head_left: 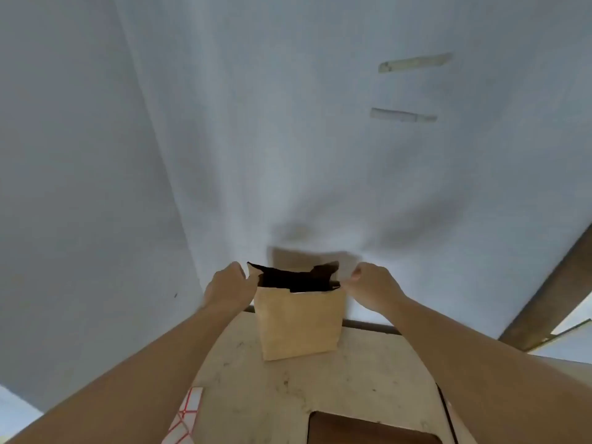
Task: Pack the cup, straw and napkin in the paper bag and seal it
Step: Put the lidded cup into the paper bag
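Note:
A tan paper bag (299,325) stands upright at the far edge of a pale, stained table (320,389). Its mouth is open and dark inside; I cannot see what it holds. My left hand (226,288) pinches the bag's top left corner. My right hand (371,286) pinches the top right corner. Both hold the rim apart. No cup, straw or napkin shows in view.
A white wall (288,123) rises right behind the bag, with two strips of tape (413,62) on it. A white card with red lines (185,415) lies near my left forearm. A dark rectangular panel (368,427) sits at the table's near edge.

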